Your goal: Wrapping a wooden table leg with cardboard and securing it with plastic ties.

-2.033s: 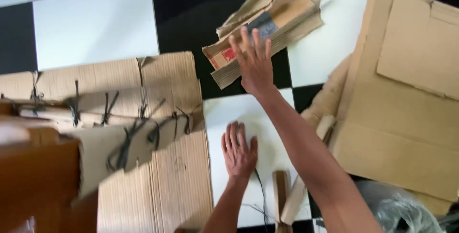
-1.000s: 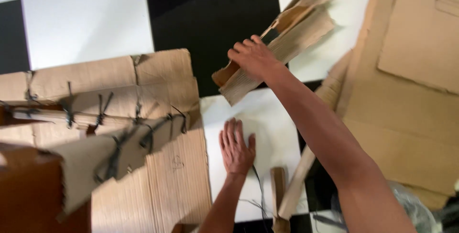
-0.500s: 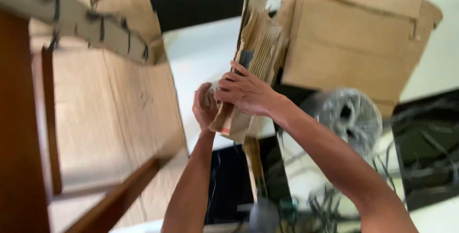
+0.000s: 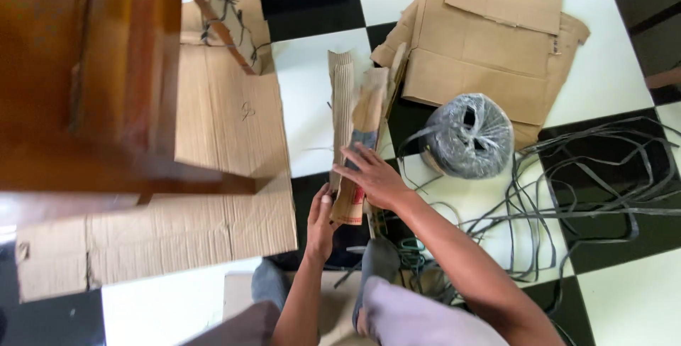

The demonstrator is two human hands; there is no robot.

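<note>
I see the torn cardboard strip [image 4: 352, 136] standing upright above the checkered floor [image 4: 610, 69]. My right hand [image 4: 374, 176] grasps its middle, my left hand [image 4: 320, 227] grips its lower end. A roll of grey strapping [image 4: 468, 135] lies near, on the right.

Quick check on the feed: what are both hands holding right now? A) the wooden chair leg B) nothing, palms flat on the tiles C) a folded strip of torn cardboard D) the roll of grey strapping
C: the right hand and left hand both grip the folded cardboard strip, while the grey strapping roll lies apart on the floor.
</note>
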